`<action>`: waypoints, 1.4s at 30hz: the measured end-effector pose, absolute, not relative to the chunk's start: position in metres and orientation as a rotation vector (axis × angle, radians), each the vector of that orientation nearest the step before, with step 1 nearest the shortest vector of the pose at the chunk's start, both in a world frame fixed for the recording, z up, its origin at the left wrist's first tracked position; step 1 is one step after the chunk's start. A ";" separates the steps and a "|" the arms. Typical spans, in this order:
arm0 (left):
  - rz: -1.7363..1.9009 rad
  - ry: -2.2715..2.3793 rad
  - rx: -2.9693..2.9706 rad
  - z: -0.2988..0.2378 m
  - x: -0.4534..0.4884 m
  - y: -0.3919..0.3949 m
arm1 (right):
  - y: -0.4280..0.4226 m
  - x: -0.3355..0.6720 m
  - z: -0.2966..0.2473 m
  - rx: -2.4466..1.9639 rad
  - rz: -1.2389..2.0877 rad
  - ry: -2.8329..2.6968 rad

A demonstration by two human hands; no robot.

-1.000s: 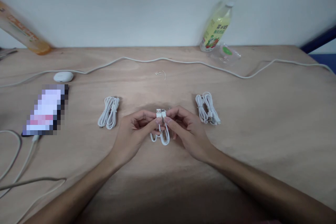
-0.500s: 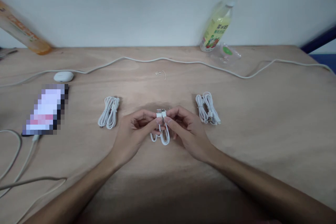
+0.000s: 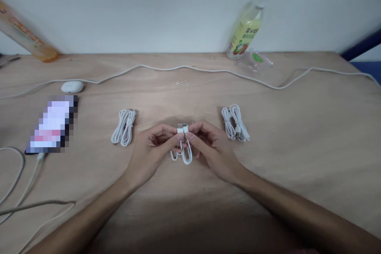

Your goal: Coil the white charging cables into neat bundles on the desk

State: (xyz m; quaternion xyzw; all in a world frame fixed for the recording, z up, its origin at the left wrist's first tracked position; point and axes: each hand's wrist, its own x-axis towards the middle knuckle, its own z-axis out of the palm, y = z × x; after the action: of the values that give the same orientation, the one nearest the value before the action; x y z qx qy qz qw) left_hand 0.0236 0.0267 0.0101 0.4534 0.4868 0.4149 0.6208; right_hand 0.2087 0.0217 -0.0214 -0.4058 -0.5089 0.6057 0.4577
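Note:
Between my hands is a white USB cable (image 3: 187,155), looped below my fingers, with two plugs side by side and their metal ends pointing away from me. My left hand (image 3: 157,141) is closed, thumb and forefinger pinching the left plug. The right plug sits in the closed pinch of my right hand (image 3: 212,141). My thumbs nearly meet and hide part of the cable just below the plugs. To the left lies a coiled white cable bundle (image 3: 124,127). Another white cable bundle (image 3: 235,124), its plugs showing, lies beyond my right hand.
A phone (image 3: 52,125) with a plugged-in cord and a white earbud case (image 3: 72,86) lie at left. A long white cord (image 3: 184,67) crosses the table's back. Small wire bits (image 3: 182,84) lie ahead. An orange bottle (image 3: 32,41), a yellow-green bottle (image 3: 245,29) and clear plastic packaging (image 3: 256,60) are by the wall.

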 end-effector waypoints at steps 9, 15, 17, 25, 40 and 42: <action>0.925 1.145 1.111 0.009 0.023 0.027 | 0.022 0.209 -0.019 -1.016 1.506 -1.255; 0.930 1.139 1.074 0.009 0.024 0.027 | 0.022 0.210 -0.021 -1.017 1.514 -1.257; 0.931 1.134 1.064 0.009 0.023 0.027 | 0.022 0.209 -0.022 -1.015 1.511 -1.254; 0.931 1.134 1.075 0.011 0.024 0.026 | 0.022 0.209 -0.022 -1.017 1.510 -1.249; 0.941 1.126 1.041 0.009 0.024 0.026 | 0.022 0.209 -0.019 -1.016 1.505 -1.247; 0.943 1.122 1.048 0.009 0.024 0.026 | 0.022 0.209 -0.020 -1.024 1.508 -1.250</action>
State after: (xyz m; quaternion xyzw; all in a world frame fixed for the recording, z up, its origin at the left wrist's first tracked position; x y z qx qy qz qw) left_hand 0.0242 0.0262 0.0088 0.4561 0.4881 0.4103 0.6208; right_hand 0.2094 0.0220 -0.0195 -0.4138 -0.5055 0.6095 0.4491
